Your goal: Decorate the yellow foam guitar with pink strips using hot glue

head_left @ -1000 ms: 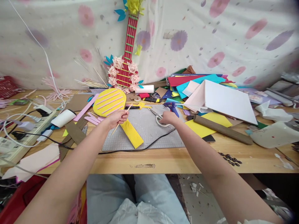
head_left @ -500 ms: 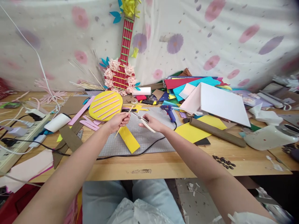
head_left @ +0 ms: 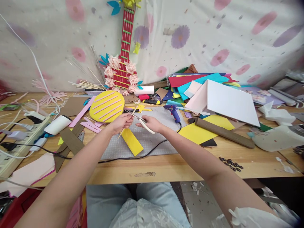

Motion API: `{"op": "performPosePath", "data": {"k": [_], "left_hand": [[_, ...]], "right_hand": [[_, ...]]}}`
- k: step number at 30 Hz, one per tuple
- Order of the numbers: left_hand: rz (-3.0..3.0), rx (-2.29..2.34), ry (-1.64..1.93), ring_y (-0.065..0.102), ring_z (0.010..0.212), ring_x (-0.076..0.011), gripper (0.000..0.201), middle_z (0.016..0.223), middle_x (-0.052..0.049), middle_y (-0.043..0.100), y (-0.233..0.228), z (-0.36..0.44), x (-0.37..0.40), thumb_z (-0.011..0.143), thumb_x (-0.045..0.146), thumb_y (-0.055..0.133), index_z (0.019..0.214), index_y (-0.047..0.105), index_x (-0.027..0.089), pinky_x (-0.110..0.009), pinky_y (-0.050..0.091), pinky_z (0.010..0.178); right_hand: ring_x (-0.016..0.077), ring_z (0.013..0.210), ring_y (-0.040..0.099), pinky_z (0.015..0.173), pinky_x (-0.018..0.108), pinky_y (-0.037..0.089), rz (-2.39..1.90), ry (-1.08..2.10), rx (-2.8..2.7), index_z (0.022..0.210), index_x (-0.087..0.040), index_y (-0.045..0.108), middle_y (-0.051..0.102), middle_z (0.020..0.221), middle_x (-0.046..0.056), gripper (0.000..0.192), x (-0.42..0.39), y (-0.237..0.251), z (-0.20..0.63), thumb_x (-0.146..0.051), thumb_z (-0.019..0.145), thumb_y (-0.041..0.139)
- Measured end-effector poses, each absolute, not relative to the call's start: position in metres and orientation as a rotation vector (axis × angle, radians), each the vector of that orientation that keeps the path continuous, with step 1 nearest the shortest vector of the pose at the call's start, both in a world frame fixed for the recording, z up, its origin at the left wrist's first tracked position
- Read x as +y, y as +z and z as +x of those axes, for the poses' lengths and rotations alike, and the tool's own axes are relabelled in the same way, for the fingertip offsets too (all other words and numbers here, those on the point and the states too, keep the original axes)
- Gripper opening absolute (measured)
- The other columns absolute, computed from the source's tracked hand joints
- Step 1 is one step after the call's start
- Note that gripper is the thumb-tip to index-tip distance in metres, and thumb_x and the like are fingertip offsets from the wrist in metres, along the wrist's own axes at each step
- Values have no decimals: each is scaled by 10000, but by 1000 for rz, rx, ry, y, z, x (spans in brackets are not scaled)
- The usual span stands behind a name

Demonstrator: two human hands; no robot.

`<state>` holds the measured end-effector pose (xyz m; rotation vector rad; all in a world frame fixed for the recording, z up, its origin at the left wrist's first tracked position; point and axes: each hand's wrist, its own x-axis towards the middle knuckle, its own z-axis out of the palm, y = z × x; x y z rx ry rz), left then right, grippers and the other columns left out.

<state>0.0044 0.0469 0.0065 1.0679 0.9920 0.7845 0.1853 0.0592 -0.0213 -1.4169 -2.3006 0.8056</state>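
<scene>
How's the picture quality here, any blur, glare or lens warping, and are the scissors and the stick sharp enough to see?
Head view: soft, even daylight, no harsh glare; wide-angle warping bends the table edge and stretches the forearms. Centre is fairly sharp: the right hand grips the scissors, the left hand the wooden stick. Corners are smeared.

Left hand pinches a thin wooden stick above a grey cutting mat; right hand holds white-handled scissors against it.

Two hands, one scissors, one stick, one glue gun, one paper guitar, one yellow disc, one cutting mat.
</scene>
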Motion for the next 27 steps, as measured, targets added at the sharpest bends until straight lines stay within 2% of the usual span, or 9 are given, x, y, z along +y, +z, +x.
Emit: {"op": "performPosePath", "data": {"k": [4, 7, 13, 20, 24, 27], "left_hand": [[1088, 1037, 799, 226, 385, -24, 174, 515, 64, 291, 7, 5, 48, 844, 199, 412, 687, 456, 138, -116, 147, 369], [1164, 1078, 830, 243, 400, -37, 150, 514, 58, 311, 6, 8, 48, 824, 202, 435, 707, 498, 132, -138, 164, 380], [1625, 1368, 1085, 388, 519, -88, 144, 573, 18, 477, -1, 14, 47, 767, 188, 487, 632, 524, 154, -193, 294, 488], [1884, 1330, 1018, 405, 545, -107, 246, 534, 23, 452, -2, 9, 47, 775, 183, 458, 531, 480, 170, -205, 312, 551], [1820, 1324, 990, 390, 528, -107, 242, 519, 23, 449, -1, 6, 48, 751, 181, 500, 510, 480, 169, -204, 306, 537], [1766, 1337, 949, 384, 506, -105, 202, 518, 26, 443, 0, 4, 48, 768, 176, 471, 579, 538, 160, -206, 296, 516]], "right_hand": [[120, 635, 491, 521, 216, 268, -1537, 669, -2298, 725, -195, 532, 606, 720, -2, 237, 60, -23, 183, -431, 739, 509], [133, 659, 523, 523, 228, 259, -1562, 575, -2332, 734, -199, 561, 636, 749, 14, 248, 61, -20, 184, -441, 742, 504], [168, 713, 563, 557, 247, 276, -1617, 372, -2346, 822, -203, 589, 661, 809, 48, 302, 63, -19, 187, -475, 778, 466], [135, 742, 541, 596, 219, 308, -1404, 388, -2352, 813, -192, 532, 637, 849, 31, 164, 63, -17, 185, -343, 764, 491], [150, 783, 547, 587, 232, 289, -1436, 328, -2375, 791, -197, 541, 641, 858, 33, 178, 63, -17, 180, -365, 758, 493], [163, 760, 559, 560, 252, 259, -1527, 302, -2390, 772, -205, 565, 654, 838, 34, 219, 61, -20, 179, -409, 759, 487]]}}
